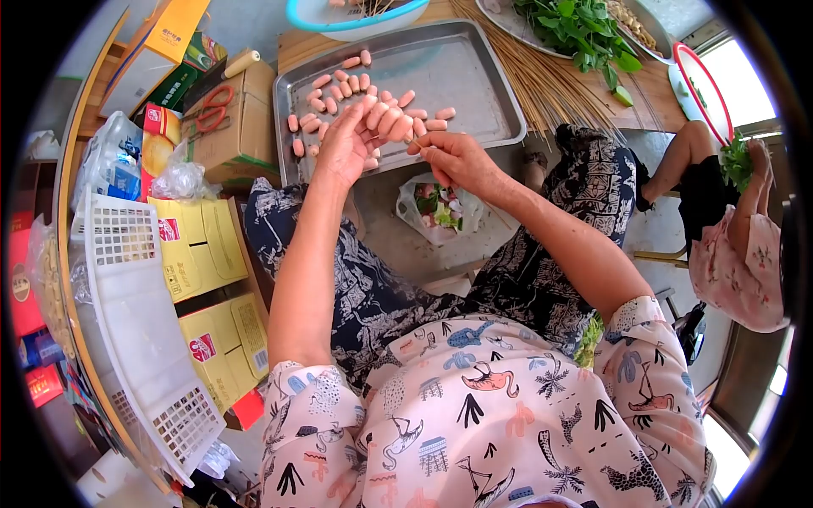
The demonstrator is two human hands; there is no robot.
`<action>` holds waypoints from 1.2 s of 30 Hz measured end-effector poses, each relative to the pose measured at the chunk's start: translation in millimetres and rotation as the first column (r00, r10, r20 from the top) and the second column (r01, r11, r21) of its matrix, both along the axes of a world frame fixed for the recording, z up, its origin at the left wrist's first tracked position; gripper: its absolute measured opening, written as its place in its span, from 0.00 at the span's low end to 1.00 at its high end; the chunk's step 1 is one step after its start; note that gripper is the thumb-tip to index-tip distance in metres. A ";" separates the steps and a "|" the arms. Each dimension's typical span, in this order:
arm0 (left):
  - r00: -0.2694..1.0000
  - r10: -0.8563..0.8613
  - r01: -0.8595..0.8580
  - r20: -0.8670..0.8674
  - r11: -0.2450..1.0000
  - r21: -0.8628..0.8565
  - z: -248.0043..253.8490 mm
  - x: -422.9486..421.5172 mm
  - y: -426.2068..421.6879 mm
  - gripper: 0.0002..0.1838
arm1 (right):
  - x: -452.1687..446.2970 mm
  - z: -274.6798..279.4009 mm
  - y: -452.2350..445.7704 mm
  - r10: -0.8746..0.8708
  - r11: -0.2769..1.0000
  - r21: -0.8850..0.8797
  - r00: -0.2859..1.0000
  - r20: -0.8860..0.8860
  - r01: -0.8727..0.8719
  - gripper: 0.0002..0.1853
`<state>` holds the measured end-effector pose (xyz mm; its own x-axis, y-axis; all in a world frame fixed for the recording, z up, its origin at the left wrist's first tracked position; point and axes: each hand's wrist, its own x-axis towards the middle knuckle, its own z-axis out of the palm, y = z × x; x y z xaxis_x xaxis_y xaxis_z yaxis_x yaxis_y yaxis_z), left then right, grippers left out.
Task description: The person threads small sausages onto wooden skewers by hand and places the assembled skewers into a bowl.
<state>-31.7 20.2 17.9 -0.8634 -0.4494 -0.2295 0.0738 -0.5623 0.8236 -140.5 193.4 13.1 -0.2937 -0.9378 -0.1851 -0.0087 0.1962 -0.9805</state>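
My left hand [345, 144] is closed around several small pink sausages [389, 123] above the near edge of a metal tray [483, 80]. Just to its right, my right hand [457, 159] pinches a thin wooden skewer [417, 146], whose tip is by the held sausages. More short sausages [330, 105] lie scattered in the left and middle part of the tray. Whether the skewer has entered a sausage is hard to make out.
Bare skewers [542, 72] lie right of the tray, near green leaves [576, 30]. A blue-rimmed basin [360, 27] stands behind. Red scissors [213, 110] rest on a carton [246, 135] at left. A plastic bag [436, 212] hangs below. Another person's hand [760, 161] holds greens.
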 end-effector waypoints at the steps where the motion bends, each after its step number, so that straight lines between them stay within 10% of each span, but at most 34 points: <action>1: 0.999 -0.033 0.033 -0.037 0.999 0.006 5.9 -0.4 2.5 0.22 | 0.0 -0.4 -0.1 0.005 1.000 -0.003 1.000 -0.009 -0.005 0.12; 36: 0.958 -0.033 0.063 -0.284 0.993 0.099 -21.0 -4.0 -10.4 0.12 | 4.1 4.7 -5.6 0.011 1.000 -0.011 0.999 -0.042 -0.012 0.13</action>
<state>-35.7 9.8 -3.1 -0.9197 -0.3922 -0.0176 0.2651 -0.6535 0.7090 -136.3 187.8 17.8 -0.2901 -0.9431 -0.1622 -0.0522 0.1849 -0.9814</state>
